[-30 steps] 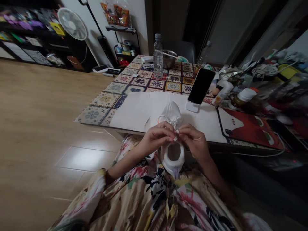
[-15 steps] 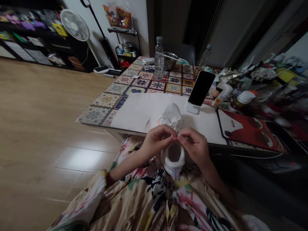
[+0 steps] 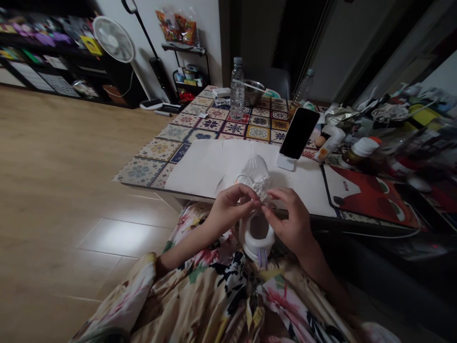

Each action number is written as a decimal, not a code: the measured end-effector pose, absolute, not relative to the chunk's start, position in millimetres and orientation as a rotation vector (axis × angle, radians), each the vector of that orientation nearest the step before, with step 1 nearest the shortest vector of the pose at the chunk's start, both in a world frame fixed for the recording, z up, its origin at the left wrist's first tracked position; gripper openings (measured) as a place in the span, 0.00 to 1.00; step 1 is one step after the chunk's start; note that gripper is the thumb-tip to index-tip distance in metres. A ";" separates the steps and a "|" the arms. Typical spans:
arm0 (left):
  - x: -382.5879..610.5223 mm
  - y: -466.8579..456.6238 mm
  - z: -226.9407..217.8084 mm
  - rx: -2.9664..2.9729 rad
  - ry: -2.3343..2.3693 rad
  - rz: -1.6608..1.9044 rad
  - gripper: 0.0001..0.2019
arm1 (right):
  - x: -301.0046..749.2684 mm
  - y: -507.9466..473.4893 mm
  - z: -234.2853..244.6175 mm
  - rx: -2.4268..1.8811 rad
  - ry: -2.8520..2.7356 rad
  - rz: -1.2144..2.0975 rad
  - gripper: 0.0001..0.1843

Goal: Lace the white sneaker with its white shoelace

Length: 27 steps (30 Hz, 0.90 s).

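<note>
A white sneaker [image 3: 256, 171] lies with its toe on the white sheet and its heel toward my lap. Its round collar opening [image 3: 259, 227] faces me, with a lilac tab at the heel. White shoelaces [image 3: 260, 186] bunch over its middle. Just above the collar, my left hand [image 3: 236, 202] pinches with thumb and forefinger, seemingly on a lace end; the fingertips hide most of it. Opposite, my right hand [image 3: 288, 214] has thumb and forefinger apart, its thumb tip beside the left fingertips. No lace shows clearly between the right fingers.
The white sheet [image 3: 200, 164] covers the near part of the patterned table. A phone [image 3: 299, 133] leans on a white stand beyond the shoe. Right of it lie a red tablet case [image 3: 371, 193] and a capped bottle [image 3: 360, 151]. A water bottle [image 3: 237, 90] stands farther back.
My right thumb and forefinger have spread apart from their earlier pinch. The left hand keeps its pinch, almost in place. The shoe has hardly moved.
</note>
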<state>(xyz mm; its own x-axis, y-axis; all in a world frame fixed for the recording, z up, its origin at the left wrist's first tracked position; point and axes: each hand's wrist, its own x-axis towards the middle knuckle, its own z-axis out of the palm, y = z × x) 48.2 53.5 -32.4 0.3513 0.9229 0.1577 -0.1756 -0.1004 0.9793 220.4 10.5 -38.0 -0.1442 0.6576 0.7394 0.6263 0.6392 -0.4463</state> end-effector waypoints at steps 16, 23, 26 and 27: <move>46.0 54.6 -29.4 1.425 0.754 1.112 0.09 | 214.5 11.9 -36.4 -1.149 -1.769 0.294 0.07; 50.2 57.1 -31.7 1.326 0.776 1.070 0.11 | 219.9 16.0 -40.9 -1.022 -1.577 0.972 0.10; 50.3 58.1 -32.5 1.281 0.762 1.067 0.09 | 222.2 16.1 -41.9 -0.996 -1.598 1.019 0.05; 50.2 58.3 -32.5 1.275 0.760 1.058 0.08 | 222.1 16.2 -42.3 -1.014 -1.611 0.969 0.04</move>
